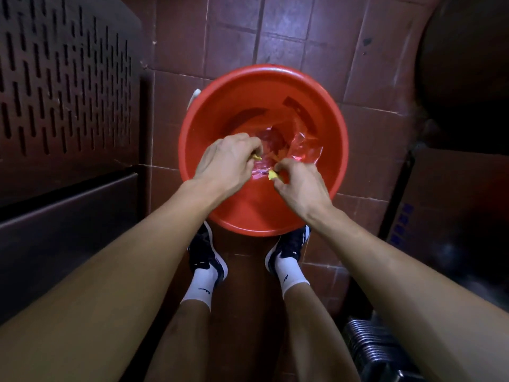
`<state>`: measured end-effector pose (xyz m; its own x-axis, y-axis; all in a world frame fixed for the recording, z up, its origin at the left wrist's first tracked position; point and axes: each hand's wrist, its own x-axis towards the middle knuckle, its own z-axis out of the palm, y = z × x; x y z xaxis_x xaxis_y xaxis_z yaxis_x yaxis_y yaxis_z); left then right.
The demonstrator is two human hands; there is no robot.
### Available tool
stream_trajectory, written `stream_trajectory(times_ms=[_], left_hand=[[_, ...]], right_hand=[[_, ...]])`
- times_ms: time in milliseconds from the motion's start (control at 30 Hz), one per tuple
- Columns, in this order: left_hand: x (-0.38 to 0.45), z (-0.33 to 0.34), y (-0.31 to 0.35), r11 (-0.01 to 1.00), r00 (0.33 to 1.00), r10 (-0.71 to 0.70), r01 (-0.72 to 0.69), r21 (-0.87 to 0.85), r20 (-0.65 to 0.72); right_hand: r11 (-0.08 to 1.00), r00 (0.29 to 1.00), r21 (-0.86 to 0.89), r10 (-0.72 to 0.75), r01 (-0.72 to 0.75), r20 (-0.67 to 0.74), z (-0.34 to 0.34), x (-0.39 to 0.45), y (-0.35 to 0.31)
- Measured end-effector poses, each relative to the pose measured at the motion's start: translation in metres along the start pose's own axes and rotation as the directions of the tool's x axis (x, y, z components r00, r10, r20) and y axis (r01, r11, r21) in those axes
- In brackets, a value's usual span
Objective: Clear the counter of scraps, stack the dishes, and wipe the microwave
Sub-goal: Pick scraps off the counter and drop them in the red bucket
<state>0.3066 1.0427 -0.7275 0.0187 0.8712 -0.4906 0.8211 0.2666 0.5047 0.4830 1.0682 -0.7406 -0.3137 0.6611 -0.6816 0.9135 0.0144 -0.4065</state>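
Note:
A red plastic bucket stands on the tiled floor right in front of my feet. Crumpled clear plastic and a few scraps lie at its bottom. Both my hands hover over the bucket's mouth. My left hand has its fingers curled round a small yellow scrap, which peeks out at the fingertips. My right hand pinches another yellow scrap between thumb and fingers. No counter, dishes or microwave are in view.
A dark metal cabinet with slotted vents stands at the left. A large dark round vessel and a cardboard box are at the right. Reddish floor tiles lie beyond the bucket. My shoes touch the bucket's near side.

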Motion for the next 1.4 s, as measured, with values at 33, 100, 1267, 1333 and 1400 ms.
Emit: stream_trajectory(times_ms=[33, 100, 1267, 1333, 1400], left_hand=[[0.001, 0.003, 0.001, 1.0, 1.0, -0.012, 0.012, 0.01, 0.013], [0.002, 0.01, 0.004, 0.999, 0.999, -0.045, 0.045, 0.019, 0.022], [-0.205, -0.147, 0.087, 0.982, 0.984, -0.162, 0.153, 0.111, 0.075], [-0.226, -0.174, 0.099, 0.984, 0.989, -0.142, 0.136, 0.118, 0.05], [-0.246, -0.199, 0.11, 0.984, 0.993, -0.115, 0.11, 0.139, 0.028]], right_hand=[[1.0, 1.0, 0.0, -0.007, 0.007, -0.002, 0.0, 0.002, 0.001], [1.0, 1.0, -0.001, -0.023, 0.023, -0.007, 0.0, 0.006, 0.003], [0.984, 0.992, -0.172, -0.02, 0.042, 0.128, -0.136, -0.172, -0.126], [0.987, 0.994, -0.153, -0.036, 0.05, 0.099, -0.148, -0.199, -0.148], [0.989, 0.995, -0.134, -0.052, 0.062, 0.082, -0.158, -0.226, -0.17]])
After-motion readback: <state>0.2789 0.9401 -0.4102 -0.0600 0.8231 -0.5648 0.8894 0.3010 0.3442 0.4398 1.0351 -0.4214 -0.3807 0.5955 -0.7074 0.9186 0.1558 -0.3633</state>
